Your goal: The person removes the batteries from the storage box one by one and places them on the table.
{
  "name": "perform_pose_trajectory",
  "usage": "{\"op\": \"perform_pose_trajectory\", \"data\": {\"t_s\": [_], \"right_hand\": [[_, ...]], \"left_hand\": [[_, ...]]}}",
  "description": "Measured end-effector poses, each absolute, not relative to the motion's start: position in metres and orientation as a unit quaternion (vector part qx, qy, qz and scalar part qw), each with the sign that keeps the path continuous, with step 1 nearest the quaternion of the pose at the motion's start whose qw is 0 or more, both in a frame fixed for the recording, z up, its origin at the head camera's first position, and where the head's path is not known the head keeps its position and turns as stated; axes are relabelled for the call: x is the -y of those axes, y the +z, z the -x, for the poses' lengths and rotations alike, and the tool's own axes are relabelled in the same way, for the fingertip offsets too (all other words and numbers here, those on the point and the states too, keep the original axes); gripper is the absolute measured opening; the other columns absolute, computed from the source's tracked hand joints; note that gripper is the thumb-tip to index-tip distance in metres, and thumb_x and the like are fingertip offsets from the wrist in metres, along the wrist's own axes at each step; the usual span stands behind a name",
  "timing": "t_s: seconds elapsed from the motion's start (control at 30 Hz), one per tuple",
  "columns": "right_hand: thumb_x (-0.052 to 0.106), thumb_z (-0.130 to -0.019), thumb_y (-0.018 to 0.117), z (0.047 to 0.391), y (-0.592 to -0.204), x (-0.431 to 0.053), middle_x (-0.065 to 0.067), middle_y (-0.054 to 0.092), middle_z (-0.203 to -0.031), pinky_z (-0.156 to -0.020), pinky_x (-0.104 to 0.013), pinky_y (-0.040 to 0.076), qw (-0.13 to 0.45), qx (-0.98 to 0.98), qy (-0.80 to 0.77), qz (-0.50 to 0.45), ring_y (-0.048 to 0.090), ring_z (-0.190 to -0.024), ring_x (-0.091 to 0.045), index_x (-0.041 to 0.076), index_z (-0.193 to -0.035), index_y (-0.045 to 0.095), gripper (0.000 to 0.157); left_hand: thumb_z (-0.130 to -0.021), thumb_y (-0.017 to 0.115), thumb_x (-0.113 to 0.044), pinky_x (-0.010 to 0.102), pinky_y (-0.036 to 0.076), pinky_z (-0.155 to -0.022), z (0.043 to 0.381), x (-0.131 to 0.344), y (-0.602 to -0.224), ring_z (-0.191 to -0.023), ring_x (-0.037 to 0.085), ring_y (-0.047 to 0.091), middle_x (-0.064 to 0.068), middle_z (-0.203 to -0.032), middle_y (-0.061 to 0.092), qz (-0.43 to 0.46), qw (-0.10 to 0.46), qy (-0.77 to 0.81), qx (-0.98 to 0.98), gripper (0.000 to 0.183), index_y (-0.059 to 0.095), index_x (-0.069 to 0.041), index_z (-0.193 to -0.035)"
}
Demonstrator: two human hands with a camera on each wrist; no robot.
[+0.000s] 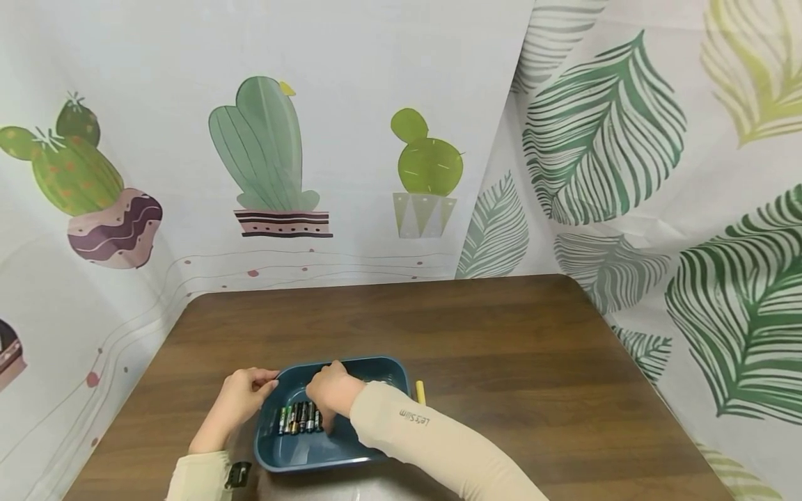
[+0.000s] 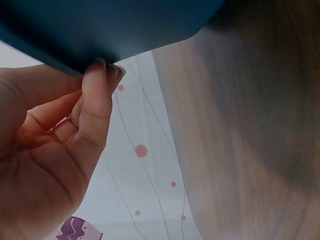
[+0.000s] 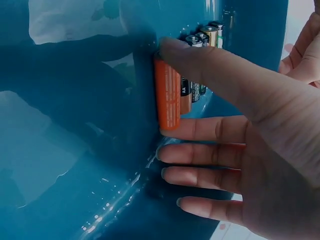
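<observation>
A blue tray (image 1: 301, 454) sits on the table in the head view, with a row of AA batteries (image 1: 294, 420) standing side by side at its left. My left hand (image 1: 241, 396) pinches the tray's left rim between thumb and fingers, and the left wrist view shows this hand (image 2: 55, 145) from the palm side. Over the tray, my right hand (image 1: 337, 388) reaches in at the right end of the row. In the right wrist view, its thumb and index finger hold an orange battery (image 3: 168, 97) by its two ends, beside the other batteries (image 3: 210, 35); the remaining fingers are extended.
A yellow stick-like thing (image 1: 420, 392) lies on the brown wooden table (image 1: 501, 362), just right of the tray. Behind the table hangs a cloth (image 1: 357, 139) printed with cacti and leaves. A small black device (image 1: 238, 474) is on the left wrist.
</observation>
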State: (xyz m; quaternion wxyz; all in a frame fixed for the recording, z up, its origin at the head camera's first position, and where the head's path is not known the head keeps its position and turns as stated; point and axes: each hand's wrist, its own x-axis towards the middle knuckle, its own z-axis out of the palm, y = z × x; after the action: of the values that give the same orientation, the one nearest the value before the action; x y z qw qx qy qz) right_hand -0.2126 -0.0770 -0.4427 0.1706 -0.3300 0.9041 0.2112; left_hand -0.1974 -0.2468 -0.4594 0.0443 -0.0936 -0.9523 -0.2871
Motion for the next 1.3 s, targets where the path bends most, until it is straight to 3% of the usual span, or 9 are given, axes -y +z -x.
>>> {"op": "perform_pose_trajectory", "data": {"t_s": [0.63, 0.8, 1.03, 1.3], "right_hand": [[0.052, -0.064, 0.07, 0.209, -0.432, 0.065, 0.014, 0.053, -0.075, -0.079, -0.028, 0.036, 0.167, -0.907, 0.183, 0.339, 0.046, -0.074, -0.008, 0.031, -0.083, 0.06, 0.031], [0.054, -0.065, 0.068, 0.209, -0.426, 0.059, 0.014, 0.054, -0.079, -0.081, -0.028, 0.036, 0.15, -0.906, 0.177, 0.353, 0.048, -0.076, -0.008, 0.031, -0.08, 0.06, 0.029], [0.056, -0.064, 0.068, 0.206, -0.416, 0.048, 0.016, 0.057, -0.089, -0.079, -0.027, 0.037, 0.13, -0.91, 0.168, 0.357, 0.051, -0.082, -0.006, 0.032, -0.092, 0.061, 0.038], [0.056, -0.064, 0.068, 0.203, -0.404, 0.037, 0.018, 0.055, -0.085, -0.076, -0.025, 0.038, 0.114, -0.911, 0.146, 0.368, 0.05, -0.08, -0.005, 0.033, -0.074, 0.061, 0.026]], "left_hand": [[-0.078, 0.064, -0.007, 0.027, 0.046, -0.055, 0.196, 0.248, -0.458, -0.067, 0.016, 0.058, 0.011, -0.087, 0.065, 0.096, 0.052, -0.286, 0.952, 0.017, 0.069, -0.002, -0.093], [-0.078, 0.064, -0.007, 0.027, 0.045, -0.054, 0.196, 0.249, -0.458, -0.067, 0.015, 0.058, 0.011, -0.085, 0.065, 0.096, 0.05, -0.288, 0.952, 0.017, 0.068, -0.002, -0.093], [-0.077, 0.064, -0.006, 0.027, 0.045, -0.055, 0.197, 0.248, -0.459, -0.066, 0.015, 0.058, 0.01, -0.083, 0.065, 0.102, 0.057, -0.285, 0.951, 0.016, 0.069, -0.002, -0.092], [-0.077, 0.064, -0.006, 0.027, 0.045, -0.055, 0.197, 0.246, -0.46, -0.066, 0.014, 0.056, 0.01, -0.084, 0.065, 0.1, 0.057, -0.285, 0.951, 0.016, 0.069, -0.002, -0.092]]}}
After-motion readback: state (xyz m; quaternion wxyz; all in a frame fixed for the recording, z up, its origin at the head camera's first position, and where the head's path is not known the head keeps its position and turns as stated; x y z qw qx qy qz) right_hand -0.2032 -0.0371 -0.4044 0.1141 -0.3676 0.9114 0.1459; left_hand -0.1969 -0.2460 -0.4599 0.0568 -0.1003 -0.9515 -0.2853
